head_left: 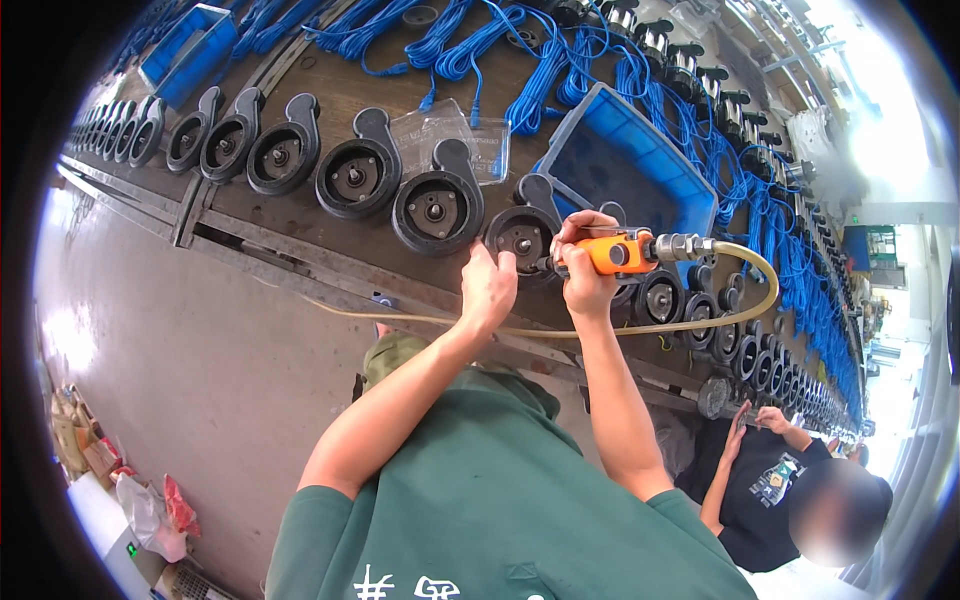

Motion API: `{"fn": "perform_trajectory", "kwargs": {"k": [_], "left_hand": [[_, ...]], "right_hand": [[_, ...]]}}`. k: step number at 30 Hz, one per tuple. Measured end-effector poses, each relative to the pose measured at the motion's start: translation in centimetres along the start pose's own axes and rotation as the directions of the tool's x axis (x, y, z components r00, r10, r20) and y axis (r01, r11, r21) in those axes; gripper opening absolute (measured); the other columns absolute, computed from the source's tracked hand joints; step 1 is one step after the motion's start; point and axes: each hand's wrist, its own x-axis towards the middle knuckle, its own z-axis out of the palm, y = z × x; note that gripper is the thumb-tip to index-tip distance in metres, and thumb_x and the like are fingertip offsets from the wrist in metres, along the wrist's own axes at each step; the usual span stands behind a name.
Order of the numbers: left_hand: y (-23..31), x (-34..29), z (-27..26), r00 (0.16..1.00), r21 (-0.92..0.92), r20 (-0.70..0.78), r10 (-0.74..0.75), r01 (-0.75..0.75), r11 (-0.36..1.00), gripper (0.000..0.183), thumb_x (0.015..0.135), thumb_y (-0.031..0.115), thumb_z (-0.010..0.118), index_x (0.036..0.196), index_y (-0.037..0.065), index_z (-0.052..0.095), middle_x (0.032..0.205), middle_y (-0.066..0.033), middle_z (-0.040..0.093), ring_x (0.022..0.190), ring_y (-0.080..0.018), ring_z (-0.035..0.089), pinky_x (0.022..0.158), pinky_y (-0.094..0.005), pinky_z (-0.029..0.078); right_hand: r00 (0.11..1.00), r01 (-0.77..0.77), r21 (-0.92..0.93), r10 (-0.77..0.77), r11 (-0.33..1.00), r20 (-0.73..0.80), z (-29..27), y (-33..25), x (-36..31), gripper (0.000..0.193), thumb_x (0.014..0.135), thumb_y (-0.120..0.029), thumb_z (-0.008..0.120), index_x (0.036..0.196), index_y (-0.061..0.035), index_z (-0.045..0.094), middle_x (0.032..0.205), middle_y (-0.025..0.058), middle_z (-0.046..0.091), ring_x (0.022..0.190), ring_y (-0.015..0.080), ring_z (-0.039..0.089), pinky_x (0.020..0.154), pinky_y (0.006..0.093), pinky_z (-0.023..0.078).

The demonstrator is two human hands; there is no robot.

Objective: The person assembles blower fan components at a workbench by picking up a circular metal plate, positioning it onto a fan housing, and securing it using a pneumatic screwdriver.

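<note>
A black round housing point(518, 228) with a short upright neck and a metal shaft at its centre lies on the bench in front of me. My left hand point(489, 290) holds its lower left rim between thumb and forefinger. My right hand point(588, 275) is closed around an orange air screwdriver point(622, 253), its dark nose pointing left to the housing's right edge. Whether the tip touches a screw is hidden by the fingers. A pale hose point(765, 290) runs from metal fittings on the tool and loops back beneath my wrists. Another black housing point(437, 212) sits just left.
Similar housings line the bench edge both ways. Behind them stand a blue crate point(640, 140), a clear plastic sheet point(450, 135) and bundled blue cables point(540, 90). Another blue crate point(185, 55) is far left. A person in black point(770, 480) works at the right.
</note>
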Motion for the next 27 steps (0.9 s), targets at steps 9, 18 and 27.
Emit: {"fn": "perform_trajectory", "kwargs": {"k": [9,18,27], "left_hand": [[-0.7,0.3,0.4,0.999,0.009,-0.022,0.043,-0.043,0.999,0.051,0.092,0.026,0.051,0.13,-0.007,0.047,0.105,-0.035,0.065,0.101,-0.0489,0.064,0.092,-0.0501,0.05],[0.0,0.2,-0.2,1.0,-0.015,0.024,-0.02,0.02,1.0,0.06,0.09,0.025,0.052,0.137,-0.011,0.042,0.113,-0.0372,0.062,0.109,-0.0496,0.06,0.098,-0.0473,0.046],[-0.7,0.2,0.3,1.0,-0.008,-0.01,0.027,-0.027,1.0,0.051,0.091,0.025,0.052,0.13,-0.007,0.046,0.107,-0.0358,0.064,0.103,-0.0497,0.063,0.093,-0.0505,0.048]], "right_hand": [[0.999,0.009,-0.016,-0.009,1.0,0.037,-0.1,-0.3,-0.2,0.028,0.082,0.003,0.054,0.109,-0.0018,0.053,0.089,0.0069,0.058,0.07,0.0121,0.056,0.065,0.0245,0.049],[0.996,0.019,-0.053,-0.014,0.998,0.089,0.1,-0.1,-0.3,0.028,0.082,0.004,0.054,0.11,-0.0018,0.053,0.09,0.0073,0.059,0.071,0.0117,0.057,0.065,0.0242,0.05],[0.983,0.087,-0.009,-0.084,0.996,0.165,0.0,1.3,-0.6,0.028,0.079,0.009,0.06,0.104,-0.0022,0.055,0.092,0.0068,0.062,0.082,0.0115,0.062,0.075,0.0259,0.052]]}}
